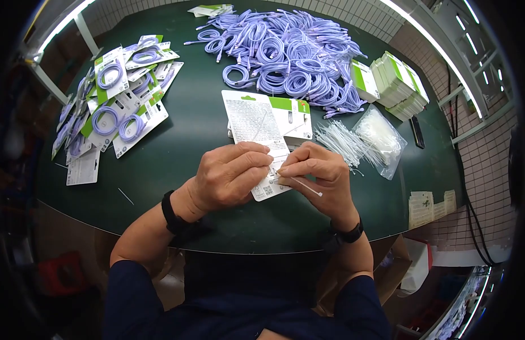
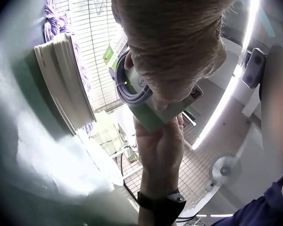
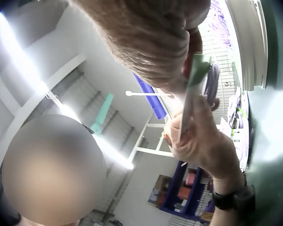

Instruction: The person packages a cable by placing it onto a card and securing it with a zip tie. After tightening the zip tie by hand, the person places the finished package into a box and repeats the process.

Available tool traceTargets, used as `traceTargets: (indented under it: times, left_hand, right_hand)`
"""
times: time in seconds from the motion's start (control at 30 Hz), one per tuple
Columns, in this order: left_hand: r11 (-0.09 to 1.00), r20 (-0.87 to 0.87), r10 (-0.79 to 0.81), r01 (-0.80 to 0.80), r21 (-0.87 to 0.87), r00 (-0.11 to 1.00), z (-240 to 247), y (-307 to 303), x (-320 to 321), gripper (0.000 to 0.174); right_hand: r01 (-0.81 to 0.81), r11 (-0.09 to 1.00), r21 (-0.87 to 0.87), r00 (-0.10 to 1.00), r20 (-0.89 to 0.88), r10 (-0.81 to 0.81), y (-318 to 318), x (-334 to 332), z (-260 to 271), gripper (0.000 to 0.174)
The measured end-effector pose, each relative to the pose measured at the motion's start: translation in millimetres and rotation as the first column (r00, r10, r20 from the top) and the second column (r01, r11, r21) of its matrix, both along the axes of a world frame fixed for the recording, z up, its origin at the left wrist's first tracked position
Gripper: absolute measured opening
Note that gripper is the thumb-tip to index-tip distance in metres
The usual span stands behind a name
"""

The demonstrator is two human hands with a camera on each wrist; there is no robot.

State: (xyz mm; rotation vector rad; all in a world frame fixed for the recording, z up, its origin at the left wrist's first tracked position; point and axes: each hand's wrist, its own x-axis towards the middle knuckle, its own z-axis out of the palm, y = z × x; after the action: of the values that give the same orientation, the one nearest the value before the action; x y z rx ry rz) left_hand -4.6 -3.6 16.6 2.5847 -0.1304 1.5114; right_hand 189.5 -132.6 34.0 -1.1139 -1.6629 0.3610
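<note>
My left hand [image 1: 231, 173] grips a white printed card [image 1: 246, 116] by its side, its text face turned up, tilted above the green table. On the card's other face lies a coiled purple cable [image 2: 131, 98], seen in the left wrist view under the left fingers. At the card's lower edge, my right hand [image 1: 323, 177] pinches a thin white cable tie [image 1: 309, 188], whose head sticks out toward me. Fingertips of both hands nearly meet there. Just behind the held card, more green-and-white cards [image 1: 299, 116] lie on the table.
Loose cable ties [image 1: 339, 139] and a clear plastic bag [image 1: 384, 136] of ties lie right of the hands. A heap of purple cables [image 1: 296, 51] fills the back. Card stacks [image 1: 392, 85] stand at back right; carded cables [image 1: 120, 107] pile at left. One stray tie [image 1: 125, 196] lies front left.
</note>
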Motion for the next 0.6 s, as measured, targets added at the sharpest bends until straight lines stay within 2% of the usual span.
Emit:
traceTargets:
  times: [0.07,0.1,0.2,0.3,0.43,0.5,0.53,0.57,0.6]
  left_hand:
    - [0.999,0.004,0.008,-0.008,0.046,1.0,4.2,-5.4,-1.9,0.016]
    - [0.996,0.005,0.016,-0.016,0.089,1.0,7.5,-9.2,-3.4,0.016]
    - [0.987,-0.016,0.024,-0.021,0.157,1.0,17.1,-20.8,-11.4,0.016]
    - [0.979,-0.066,0.021,-0.007,0.203,0.998,23.7,-28.0,-16.1,0.017]
    - [0.993,-0.068,0.018,-0.01,0.119,0.998,20.4,-33.6,-10.6,0.015]
    - [0.995,-0.103,-0.095,0.09,-0.049,0.99,13.6,-34.4,-7.8,0.012]
    - [0.981,-0.115,-0.152,0.136,-0.135,0.982,10.5,-35.1,-6.3,0.012]
    - [0.979,-0.127,-0.163,0.144,-0.144,0.978,8.1,-35.4,-3.8,0.012]
    - [0.949,-0.09,-0.215,0.187,-0.254,0.972,5.9,-35.8,-0.8,0.012]
  right_hand:
    - [-0.07,0.981,-0.184,0.995,-0.077,0.057,-2.2,5.9,8.3,0.019]
    - [-0.066,0.982,-0.179,0.996,-0.074,0.054,-3.0,8.3,11.7,0.019]
    - [-0.258,0.93,-0.261,0.955,-0.216,0.204,-7.2,12.8,18.3,0.019]
    - [-0.332,0.896,-0.296,0.925,-0.286,0.249,-9.4,16.8,24.9,0.02]
    - [-0.426,0.821,-0.379,0.859,-0.455,0.236,-11.1,21.1,20.6,0.018]
    - [-0.456,0.794,-0.402,0.824,-0.528,0.205,-9.6,22.8,14.6,0.017]
    - [-0.475,0.802,-0.363,0.801,-0.556,0.223,-7.5,22.2,10.9,0.014]
    - [-0.492,0.809,-0.322,0.778,-0.58,0.242,-5.0,21.6,7.4,0.011]
    - [-0.507,0.815,-0.28,0.755,-0.602,0.262,-3.8,21.0,3.7,0.008]
